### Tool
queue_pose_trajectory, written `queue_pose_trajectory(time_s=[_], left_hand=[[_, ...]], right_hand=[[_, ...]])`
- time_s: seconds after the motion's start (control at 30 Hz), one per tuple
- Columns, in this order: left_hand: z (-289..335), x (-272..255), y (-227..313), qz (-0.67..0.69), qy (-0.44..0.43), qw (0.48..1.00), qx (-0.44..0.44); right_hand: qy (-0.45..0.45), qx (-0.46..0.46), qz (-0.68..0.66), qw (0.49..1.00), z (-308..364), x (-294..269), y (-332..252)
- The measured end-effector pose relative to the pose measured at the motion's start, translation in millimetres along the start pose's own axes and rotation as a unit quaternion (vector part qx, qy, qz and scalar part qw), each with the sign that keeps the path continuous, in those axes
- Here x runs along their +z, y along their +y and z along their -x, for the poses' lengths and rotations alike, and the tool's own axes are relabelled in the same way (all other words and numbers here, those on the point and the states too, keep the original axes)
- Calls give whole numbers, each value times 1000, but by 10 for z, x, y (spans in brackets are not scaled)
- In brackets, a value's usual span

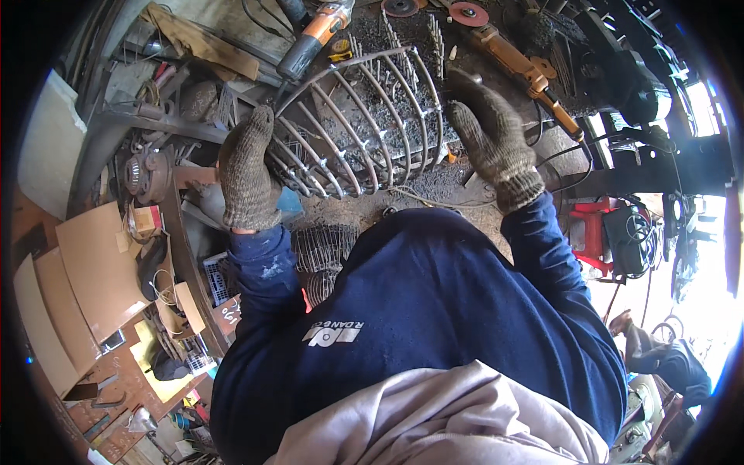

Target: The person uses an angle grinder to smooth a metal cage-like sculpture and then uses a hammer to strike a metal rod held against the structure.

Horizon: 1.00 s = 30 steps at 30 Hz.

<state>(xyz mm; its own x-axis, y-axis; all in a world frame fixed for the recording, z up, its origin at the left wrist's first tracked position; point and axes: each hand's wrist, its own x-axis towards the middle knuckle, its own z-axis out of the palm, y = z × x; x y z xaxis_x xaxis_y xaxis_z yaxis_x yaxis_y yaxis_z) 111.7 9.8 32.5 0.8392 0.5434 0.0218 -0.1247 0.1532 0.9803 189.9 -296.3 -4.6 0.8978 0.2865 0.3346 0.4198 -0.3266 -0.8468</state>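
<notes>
A curved metal rack (374, 143) of welded rods with cross bars lies tilted over the near edge of the dark workbench. My left hand (249, 163), in a thick knitted glove, is closed at the rack's left end, its fingertips partly hidden against the rods. My right hand (492, 136), gloved the same way, is beside the rack's right end with thumb and fingers apart. A small gap shows between that hand and the outer rod. Behind the rack, short rods and dark metal grit lie on the bench.
An orange and grey angle grinder (316, 37) lies beyond the rack, near a yellow tape measure (339, 51). Another orange grinder (515, 58) with a reddish disc lies at right, its cable trailing. Cardboard (99, 271) is at left, a red stool (593, 232) at right. Another person (666, 360) is at lower right.
</notes>
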Motion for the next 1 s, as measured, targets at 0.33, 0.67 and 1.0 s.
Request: queue_pose_trajectory(time_s=[0.33,0.67,1.0], left_hand=[[148,-102,-145,-299,-98,918,241],[412,115,218,-236,-148,945,172],[416,-267,157,-205,-90,950,217]], right_hand=[[-87,174,-376,906,262,170,-440],[-105,72,-347,929,223,250,-421],[-76,146,445,880,-164,-250,897]])
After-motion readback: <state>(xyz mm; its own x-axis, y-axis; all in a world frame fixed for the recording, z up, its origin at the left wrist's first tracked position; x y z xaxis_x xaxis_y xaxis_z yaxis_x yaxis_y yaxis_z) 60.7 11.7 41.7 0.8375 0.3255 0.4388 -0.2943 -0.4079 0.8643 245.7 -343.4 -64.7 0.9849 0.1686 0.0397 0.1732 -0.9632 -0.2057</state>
